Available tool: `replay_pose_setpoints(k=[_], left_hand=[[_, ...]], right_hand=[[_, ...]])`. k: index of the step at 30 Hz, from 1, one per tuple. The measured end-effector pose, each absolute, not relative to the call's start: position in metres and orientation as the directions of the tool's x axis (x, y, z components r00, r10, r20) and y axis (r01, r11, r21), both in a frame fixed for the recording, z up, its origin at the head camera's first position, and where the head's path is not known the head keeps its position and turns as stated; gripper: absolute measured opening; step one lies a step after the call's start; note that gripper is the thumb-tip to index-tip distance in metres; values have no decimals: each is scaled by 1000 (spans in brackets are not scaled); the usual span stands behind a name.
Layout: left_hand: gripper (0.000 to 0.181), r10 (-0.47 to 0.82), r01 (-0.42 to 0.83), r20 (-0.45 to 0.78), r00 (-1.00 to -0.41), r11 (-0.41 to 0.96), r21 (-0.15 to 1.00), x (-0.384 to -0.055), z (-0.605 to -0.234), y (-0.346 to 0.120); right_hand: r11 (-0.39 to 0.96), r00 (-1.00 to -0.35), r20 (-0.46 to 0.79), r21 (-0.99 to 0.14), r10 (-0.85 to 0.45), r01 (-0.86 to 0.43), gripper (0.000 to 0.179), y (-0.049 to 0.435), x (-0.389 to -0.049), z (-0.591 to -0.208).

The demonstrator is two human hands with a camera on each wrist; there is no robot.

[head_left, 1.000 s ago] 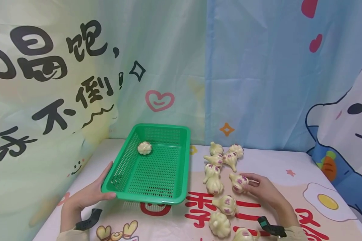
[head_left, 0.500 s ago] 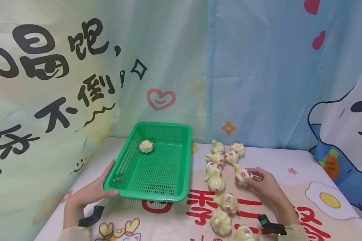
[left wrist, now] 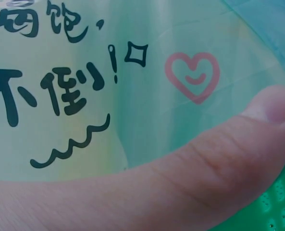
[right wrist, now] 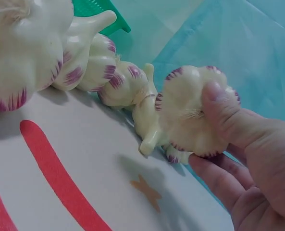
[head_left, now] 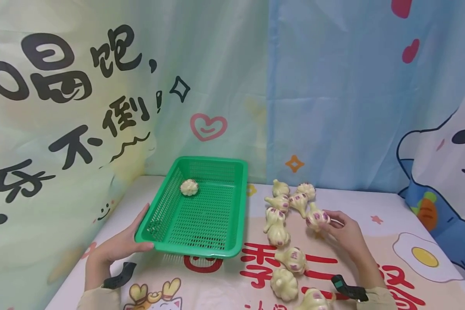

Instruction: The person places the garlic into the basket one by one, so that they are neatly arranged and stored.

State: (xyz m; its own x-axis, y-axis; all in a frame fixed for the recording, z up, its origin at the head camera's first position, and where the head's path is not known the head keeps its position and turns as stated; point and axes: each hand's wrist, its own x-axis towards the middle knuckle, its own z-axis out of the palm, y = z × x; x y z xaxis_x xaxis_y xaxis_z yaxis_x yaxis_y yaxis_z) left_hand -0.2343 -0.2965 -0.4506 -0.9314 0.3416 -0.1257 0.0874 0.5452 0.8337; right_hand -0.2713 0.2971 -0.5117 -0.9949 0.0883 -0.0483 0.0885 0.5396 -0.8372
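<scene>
My right hand [head_left: 346, 234] pinches a garlic bulb [head_left: 317, 218] between thumb and fingers. In the right wrist view that bulb [right wrist: 195, 113] is held above the table, root end showing and a shadow below. My left hand [head_left: 120, 243] grips the near left corner of a green plastic basket [head_left: 190, 249], thumb at the front rim and fingers along the side. The left wrist view shows mostly the thumb [left wrist: 272, 106] against the basket's edge. One garlic bulb [head_left: 189, 187] lies inside, near the far left.
Several garlic bulbs lie in a loose line right of the basket, from a far bulb [head_left: 306, 190] to a near bulb [head_left: 284, 284]. The printed tablecloth [head_left: 372, 206] meets a hanging curtain [head_left: 325, 107] at the back.
My right hand has lifted the garlic bulb slightly and turned it so its stem points up. The left hand stays on the basket. The head view has shifted a little.
</scene>
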Motion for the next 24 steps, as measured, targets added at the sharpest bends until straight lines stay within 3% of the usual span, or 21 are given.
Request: replay_pose_setpoints(k=[10,24], left_hand=[[113,348,85,-131,-928,542,836,-235,-452,-298],[114,350,85,-130,-928,537,839,-236,-453,-298]], right_hand=[[454,-969,-12,-882,245,126,71,291,-268,-498],[419,-961,23,-903,275,98,69,285,-265,-484]])
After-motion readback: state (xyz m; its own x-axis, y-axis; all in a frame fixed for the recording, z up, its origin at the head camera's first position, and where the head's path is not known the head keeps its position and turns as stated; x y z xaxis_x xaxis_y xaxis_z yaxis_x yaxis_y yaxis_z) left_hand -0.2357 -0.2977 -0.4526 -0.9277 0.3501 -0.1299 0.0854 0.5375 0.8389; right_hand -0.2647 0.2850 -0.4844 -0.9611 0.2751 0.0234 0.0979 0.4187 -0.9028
